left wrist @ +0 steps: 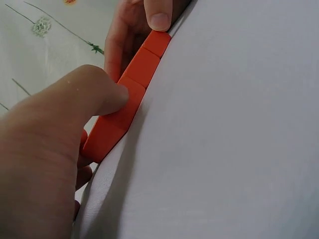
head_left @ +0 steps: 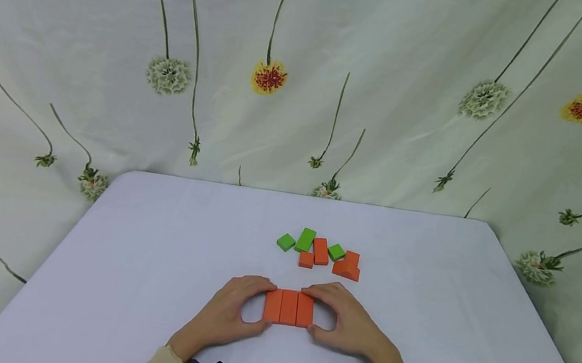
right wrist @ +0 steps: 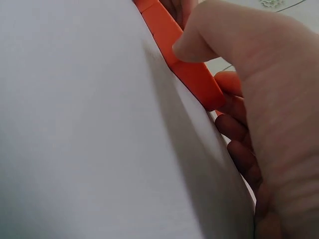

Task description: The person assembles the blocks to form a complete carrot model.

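Three orange rectangular blocks lie side by side on the table, long sides touching, in the head view. My left hand [head_left: 229,310] pinches the left block [head_left: 273,305], thumb at its near end and fingers at its far end. On the other side, my right hand [head_left: 349,323] holds the right block [head_left: 304,312] the same way. Between them sits the middle block [head_left: 289,308]. Both wrist views show a thumb pressed on the near face of the orange row [left wrist: 134,94]; the fingertips behind the blocks are partly hidden.
Beyond the hands lies a loose group: green blocks [head_left: 305,240], an upright-lying orange rectangle [head_left: 320,251], a small orange block [head_left: 306,260] and an orange wedge-like block [head_left: 346,270]. The white table [head_left: 147,235] ends at a flowered cloth backdrop [head_left: 296,145].
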A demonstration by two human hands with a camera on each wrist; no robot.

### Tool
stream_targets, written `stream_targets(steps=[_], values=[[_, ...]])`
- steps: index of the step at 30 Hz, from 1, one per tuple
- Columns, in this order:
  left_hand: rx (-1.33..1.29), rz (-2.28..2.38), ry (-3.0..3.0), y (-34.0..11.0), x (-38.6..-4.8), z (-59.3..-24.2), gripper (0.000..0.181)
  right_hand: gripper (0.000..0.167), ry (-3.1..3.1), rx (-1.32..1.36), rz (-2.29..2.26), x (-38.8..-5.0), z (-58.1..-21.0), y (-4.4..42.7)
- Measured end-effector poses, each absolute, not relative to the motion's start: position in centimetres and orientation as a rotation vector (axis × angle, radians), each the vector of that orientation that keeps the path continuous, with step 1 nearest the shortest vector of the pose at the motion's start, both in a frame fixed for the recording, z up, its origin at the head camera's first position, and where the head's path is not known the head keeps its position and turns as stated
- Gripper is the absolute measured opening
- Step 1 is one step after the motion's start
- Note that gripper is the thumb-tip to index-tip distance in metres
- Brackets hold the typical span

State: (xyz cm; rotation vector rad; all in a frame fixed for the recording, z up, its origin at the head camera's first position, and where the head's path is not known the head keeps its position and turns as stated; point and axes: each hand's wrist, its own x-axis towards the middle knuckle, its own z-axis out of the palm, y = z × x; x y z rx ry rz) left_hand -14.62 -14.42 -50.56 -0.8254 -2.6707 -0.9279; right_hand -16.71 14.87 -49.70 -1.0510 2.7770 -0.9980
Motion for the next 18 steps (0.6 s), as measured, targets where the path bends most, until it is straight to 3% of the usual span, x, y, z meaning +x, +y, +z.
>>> stream_targets(steps=[9,18], values=[[-0.801,-0.95,-2.688,-14.25,-14.71,-50.57,0.055,0.06,2.787,-0.91,-1.016,-16.72,-49.64,14.65],[-0.763,-0.926,-2.715,-14.11,-14.68,-50.51,0.055,0.06,2.807,-0.952,-0.986,-16.58,-49.54,14.5]])
